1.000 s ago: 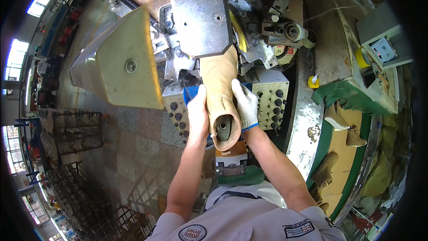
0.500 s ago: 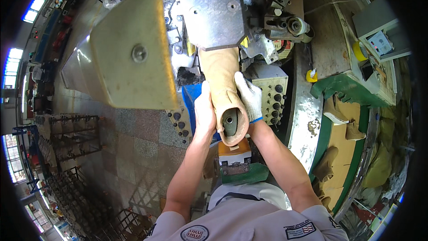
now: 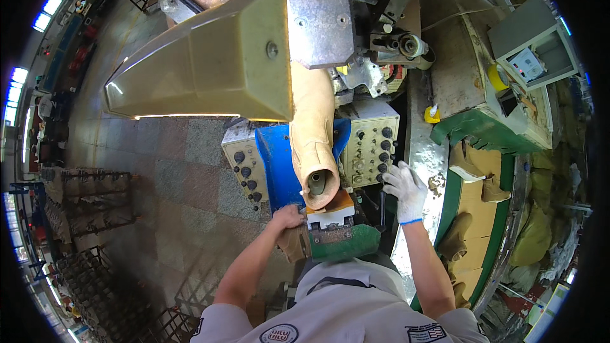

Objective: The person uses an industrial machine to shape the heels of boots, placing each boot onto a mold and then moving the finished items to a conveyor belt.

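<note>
A tan boot sits in the machine under a metal block, its shaft opening toward me and a dark last showing inside. Neither of my hands touches it. My bare left hand is closed beside the boot's near end, at the edge of a blue guard. What its fingers grip, if anything, is hidden. Just below that hand is a brown piece, partly covered. My right hand, in a white glove, is raised with fingers spread, holding nothing, to the right of the knobbed control panel.
A large translucent cover juts out left of the metal block. A green-fronted support stands close to my waist. On the right, several boots lie on a green-edged conveyor. Racks stand at the left.
Both hands have let go of the boot: the left moved down and left, the right moved away to the right. The translucent cover appears further right, and more of the blue guard shows.
</note>
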